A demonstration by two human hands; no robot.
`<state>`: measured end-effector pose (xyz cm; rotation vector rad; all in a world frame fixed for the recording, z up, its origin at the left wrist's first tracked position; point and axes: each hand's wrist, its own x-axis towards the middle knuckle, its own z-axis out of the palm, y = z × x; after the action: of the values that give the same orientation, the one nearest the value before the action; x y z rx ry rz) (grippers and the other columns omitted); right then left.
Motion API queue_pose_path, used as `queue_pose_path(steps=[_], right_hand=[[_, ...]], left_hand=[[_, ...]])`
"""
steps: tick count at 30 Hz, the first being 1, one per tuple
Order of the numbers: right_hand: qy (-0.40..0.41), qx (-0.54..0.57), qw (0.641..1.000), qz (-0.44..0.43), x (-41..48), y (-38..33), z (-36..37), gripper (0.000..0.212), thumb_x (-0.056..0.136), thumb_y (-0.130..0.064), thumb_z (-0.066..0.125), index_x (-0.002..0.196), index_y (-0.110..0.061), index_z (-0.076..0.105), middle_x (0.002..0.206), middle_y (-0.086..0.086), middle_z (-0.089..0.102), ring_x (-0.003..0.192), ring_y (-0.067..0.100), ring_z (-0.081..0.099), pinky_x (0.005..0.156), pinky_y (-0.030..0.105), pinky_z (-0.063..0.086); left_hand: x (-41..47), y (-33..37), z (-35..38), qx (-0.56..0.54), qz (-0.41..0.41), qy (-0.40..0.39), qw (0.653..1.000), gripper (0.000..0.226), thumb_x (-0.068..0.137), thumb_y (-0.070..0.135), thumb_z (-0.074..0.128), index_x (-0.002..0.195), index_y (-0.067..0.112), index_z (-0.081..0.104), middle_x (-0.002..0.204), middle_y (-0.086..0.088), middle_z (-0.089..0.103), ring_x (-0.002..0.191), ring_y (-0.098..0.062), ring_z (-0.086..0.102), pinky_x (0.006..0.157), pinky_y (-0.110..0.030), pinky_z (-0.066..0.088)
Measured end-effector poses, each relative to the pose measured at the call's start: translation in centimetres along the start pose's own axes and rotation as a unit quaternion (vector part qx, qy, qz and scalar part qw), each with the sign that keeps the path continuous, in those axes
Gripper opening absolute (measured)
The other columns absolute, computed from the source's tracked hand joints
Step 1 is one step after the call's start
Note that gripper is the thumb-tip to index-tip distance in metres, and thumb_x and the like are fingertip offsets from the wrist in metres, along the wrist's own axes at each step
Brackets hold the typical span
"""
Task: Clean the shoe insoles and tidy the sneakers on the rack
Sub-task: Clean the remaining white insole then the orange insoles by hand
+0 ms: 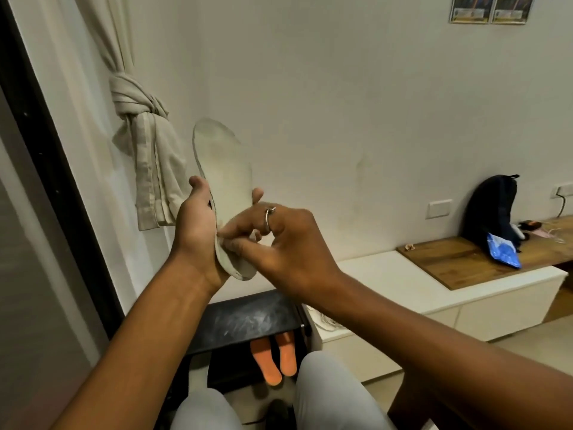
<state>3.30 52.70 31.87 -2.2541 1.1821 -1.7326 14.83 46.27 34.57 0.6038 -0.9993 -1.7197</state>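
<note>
Now, left hand (pixel 195 225): fingers clamped round grey insole (pixel 223 162), held upright, toe end above fingers.
right hand (pixel 279 243): fingers pinched together on insole's lower part.
orange insoles (pixel 273 358): well below fingers, on rack (pixel 248 318).

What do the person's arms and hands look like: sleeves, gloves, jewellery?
The left forearm and right forearm are bare to the frame edge, with no sleeves, gloves or watch in view. The right hand wears a thin silver-coloured ring with a small raised setting on one of its fingers. The left hand shows no ring or band on its visible parts.
</note>
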Motion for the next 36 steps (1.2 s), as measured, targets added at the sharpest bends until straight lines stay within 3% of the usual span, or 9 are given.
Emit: queue_pose_path(steps=[4, 10, 15, 20, 24, 27, 30, 33, 36], right_hand=[[0.029, -0.025, 0.999, 0.014, 1.1, 0.3, 0.2, 0.012, 0.087, -0.007, 0.075, 0.098, -0.009, 0.08, 0.094, -0.001, 0.076, 0.086, 0.0, 0.066, 0.076, 0.007, 0.045], [-0.007, 0.033, 0.999, -0.01, -1.9, -0.8, 0.9, 0.012, 0.084, -0.002, 0.078, 0.096, -0.004, 0.078, 0.095, 0.004, 0.077, 0.09, 0.006, 0.071, 0.085, 0.019, 0.055], [0.03, -0.054, 0.997, -0.041, 0.9, 0.9, 0.4, 0.01, 0.085, -0.004, 0.077, 0.095, -0.005, 0.079, 0.094, 0.005, 0.077, 0.086, 0.01, 0.071, 0.098, 0.023, 0.052], [0.018, -0.206, 0.974, -0.094, 3.2, 3.1, 0.0, 0.012, 0.089, -0.011, 0.074, 0.099, -0.007, 0.079, 0.099, 0.006, 0.076, 0.086, 0.015, 0.07, 0.08, 0.023, 0.057], [0.018, -0.28, 0.951, -0.128, 5.8, 3.5, -0.4, 0.013, 0.092, -0.011, 0.069, 0.095, -0.005, 0.079, 0.093, 0.009, 0.075, 0.077, 0.021, 0.068, 0.073, 0.036, 0.058], [0.005, -0.287, 0.95, -0.124, 6.0, 3.1, -0.2, 0.013, 0.091, -0.009, 0.068, 0.095, -0.005, 0.08, 0.09, 0.008, 0.075, 0.075, 0.021, 0.068, 0.072, 0.03, 0.057], [-0.023, -0.263, 0.957, -0.119, 3.7, 2.9, 0.3, 0.012, 0.09, -0.006, 0.069, 0.094, -0.008, 0.08, 0.088, 0.007, 0.074, 0.075, 0.02, 0.068, 0.072, 0.032, 0.055], [-0.029, -0.253, 0.959, -0.12, 1.4, 2.7, 0.6, 0.015, 0.085, -0.001, 0.069, 0.093, -0.009, 0.08, 0.088, 0.007, 0.075, 0.077, 0.023, 0.069, 0.075, 0.032, 0.048], [-0.036, -0.268, 0.953, -0.137, 2.3, 2.8, -0.1, 0.014, 0.088, -0.004, 0.07, 0.097, -0.01, 0.079, 0.093, 0.006, 0.075, 0.083, 0.02, 0.069, 0.081, 0.032, 0.05]], left_hand=[[-0.5, -0.1, 0.3, 0.011, 0.02, -0.001, 1.0, 0.072, 0.101, 0.067, 0.027, 0.12, 0.011, 0.067, 0.107, -0.009, 0.076, 0.109, -0.03, 0.072, 0.099, -0.045, 0.054], [0.4, 1.0, -0.9, 0.001, 0.023, 0.003, 1.0, 0.075, 0.1, 0.071, 0.02, 0.133, 0.016, 0.059, 0.11, -0.01, 0.073, 0.081, -0.019, 0.06, 0.068, -0.032, 0.049], [-0.1, 0.3, 0.0, 0.009, 0.029, 0.006, 1.0, 0.072, 0.101, 0.068, 0.024, 0.134, 0.016, 0.061, 0.117, -0.011, 0.074, 0.111, -0.025, 0.07, 0.103, -0.041, 0.051], [-0.5, 0.1, 0.3, 0.027, 0.055, 0.015, 0.998, 0.067, 0.104, 0.063, 0.02, 0.124, 0.019, 0.067, 0.113, -0.008, 0.076, 0.105, -0.022, 0.073, 0.089, -0.037, 0.057], [-0.7, -0.1, 0.7, 0.078, 0.07, 0.046, 0.993, 0.06, 0.104, 0.062, 0.022, 0.116, 0.025, 0.068, 0.1, -0.003, 0.079, 0.094, -0.02, 0.075, 0.077, -0.035, 0.06], [-0.6, -0.1, 0.7, 0.077, 0.075, 0.053, 0.993, 0.057, 0.105, 0.06, 0.023, 0.118, 0.025, 0.066, 0.096, -0.001, 0.079, 0.089, -0.018, 0.077, 0.068, -0.033, 0.061], [-0.5, 0.4, 0.4, 0.065, 0.066, 0.059, 0.994, 0.064, 0.104, 0.063, 0.024, 0.13, 0.018, 0.062, 0.103, -0.004, 0.079, 0.094, -0.02, 0.076, 0.079, -0.036, 0.06], [-0.3, 0.6, 0.2, 0.075, 0.051, 0.041, 0.995, 0.073, 0.103, 0.066, 0.018, 0.121, 0.014, 0.066, 0.112, -0.009, 0.076, 0.103, -0.024, 0.074, 0.09, -0.039, 0.057], [-0.5, 0.2, 0.5, 0.085, 0.05, 0.042, 0.994, 0.069, 0.104, 0.063, 0.022, 0.125, 0.013, 0.065, 0.109, -0.009, 0.077, 0.1, -0.024, 0.075, 0.09, -0.04, 0.058]])
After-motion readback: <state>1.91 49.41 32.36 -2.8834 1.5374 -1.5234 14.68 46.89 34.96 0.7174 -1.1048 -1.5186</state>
